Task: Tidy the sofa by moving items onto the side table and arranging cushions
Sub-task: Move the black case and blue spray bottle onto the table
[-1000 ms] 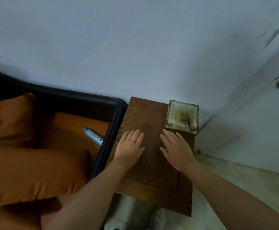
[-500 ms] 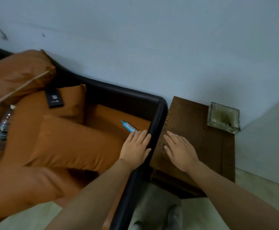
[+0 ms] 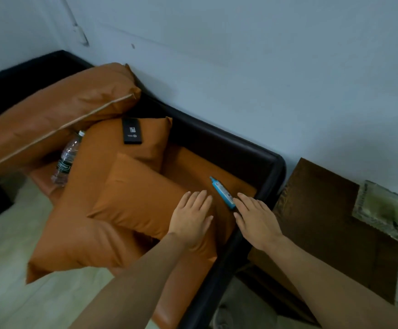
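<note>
Head view: both hands hover flat-fingered and empty over the sofa's seat. Left hand (image 3: 191, 218) lies above the front cushion (image 3: 138, 205); right hand (image 3: 256, 218) has fingertips at the blue tube (image 3: 222, 192), near the sofa's armrest edge. Best to pinch the tube mid-length, then carry it over the armrest (image 3: 270, 172) to the counter (image 3: 319, 224), avoiding the ashtray (image 3: 383, 210) at its far corner.

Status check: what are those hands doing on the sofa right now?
Both hands open: left hand over cushion, right hand at blue tube. Tube unlifted. Side table holds only ashtray.
</note>
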`<action>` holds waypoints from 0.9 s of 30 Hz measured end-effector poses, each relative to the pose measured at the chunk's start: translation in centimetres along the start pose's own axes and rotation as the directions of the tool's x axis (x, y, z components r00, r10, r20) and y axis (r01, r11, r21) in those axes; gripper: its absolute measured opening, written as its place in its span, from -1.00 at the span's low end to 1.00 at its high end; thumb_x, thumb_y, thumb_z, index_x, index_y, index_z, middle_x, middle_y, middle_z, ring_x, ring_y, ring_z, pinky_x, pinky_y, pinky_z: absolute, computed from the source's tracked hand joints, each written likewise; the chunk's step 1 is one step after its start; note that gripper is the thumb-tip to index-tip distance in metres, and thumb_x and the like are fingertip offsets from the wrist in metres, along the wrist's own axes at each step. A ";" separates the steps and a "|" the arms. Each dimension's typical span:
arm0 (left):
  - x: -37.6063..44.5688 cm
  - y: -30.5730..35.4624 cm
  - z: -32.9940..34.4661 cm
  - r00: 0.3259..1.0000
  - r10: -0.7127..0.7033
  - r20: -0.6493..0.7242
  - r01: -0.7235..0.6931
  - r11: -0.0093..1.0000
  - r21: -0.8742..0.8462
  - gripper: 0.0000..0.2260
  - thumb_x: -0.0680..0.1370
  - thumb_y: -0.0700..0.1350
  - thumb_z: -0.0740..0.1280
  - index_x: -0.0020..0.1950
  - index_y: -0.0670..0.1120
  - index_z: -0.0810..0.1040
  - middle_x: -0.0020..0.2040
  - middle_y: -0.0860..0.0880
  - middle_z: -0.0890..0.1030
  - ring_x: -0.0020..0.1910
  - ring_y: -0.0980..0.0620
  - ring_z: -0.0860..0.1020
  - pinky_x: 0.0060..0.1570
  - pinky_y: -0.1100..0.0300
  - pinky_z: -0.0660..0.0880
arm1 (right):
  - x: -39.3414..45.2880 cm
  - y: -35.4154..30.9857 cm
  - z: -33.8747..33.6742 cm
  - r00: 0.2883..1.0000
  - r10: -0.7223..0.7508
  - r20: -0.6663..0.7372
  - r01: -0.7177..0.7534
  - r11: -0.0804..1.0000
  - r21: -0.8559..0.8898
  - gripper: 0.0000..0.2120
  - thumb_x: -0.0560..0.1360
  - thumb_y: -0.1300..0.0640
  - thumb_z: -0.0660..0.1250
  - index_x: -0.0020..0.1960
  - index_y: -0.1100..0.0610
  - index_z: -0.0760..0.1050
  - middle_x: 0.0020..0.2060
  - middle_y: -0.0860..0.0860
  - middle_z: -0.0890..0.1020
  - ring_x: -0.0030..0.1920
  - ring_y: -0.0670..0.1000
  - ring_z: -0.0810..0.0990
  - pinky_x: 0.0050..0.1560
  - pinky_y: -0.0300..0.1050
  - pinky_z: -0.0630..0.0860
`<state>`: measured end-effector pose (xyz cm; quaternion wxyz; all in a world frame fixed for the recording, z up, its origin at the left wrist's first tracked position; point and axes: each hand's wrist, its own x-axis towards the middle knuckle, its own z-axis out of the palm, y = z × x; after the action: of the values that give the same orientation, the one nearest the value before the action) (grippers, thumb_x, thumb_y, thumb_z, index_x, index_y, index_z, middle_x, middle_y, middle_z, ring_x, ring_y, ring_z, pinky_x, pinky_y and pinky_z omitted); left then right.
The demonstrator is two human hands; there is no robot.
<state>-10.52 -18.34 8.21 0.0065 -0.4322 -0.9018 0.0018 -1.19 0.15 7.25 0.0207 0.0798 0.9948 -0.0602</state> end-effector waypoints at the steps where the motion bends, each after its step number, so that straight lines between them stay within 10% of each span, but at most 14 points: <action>1: 0.3 -0.4 0.0 1.000 -0.016 0.007 0.016 1.000 0.002 -0.50 0.66 0.12 0.00 0.55 -0.04 0.10 0.56 -0.06 0.13 0.53 -0.03 0.07 0.48 0.05 -0.16 | 0.7 0.0 0.1 1.000 -0.007 0.006 0.007 1.000 -0.001 -0.56 0.64 -0.05 0.02 0.49 0.05 0.24 0.45 0.01 0.33 0.41 -0.02 0.32 0.42 -0.06 0.23; 27: 17.3 -12.3 12.0 0.991 0.130 0.016 -0.128 0.987 -0.097 -0.51 0.60 0.09 0.19 0.46 -0.11 0.32 0.42 -0.11 0.39 0.40 -0.06 0.35 0.42 0.00 0.19 | 15.8 -1.6 10.7 0.936 0.326 0.130 -0.328 0.945 -0.005 -0.54 0.64 -0.02 0.07 0.49 0.10 0.23 0.45 0.08 0.33 0.41 0.06 0.35 0.40 0.00 0.26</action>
<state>-31.11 -12.55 -3.53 -0.0242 -0.4892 -0.8711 -0.0361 -16.67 -0.22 -4.00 0.0940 0.2401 0.9637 -0.0691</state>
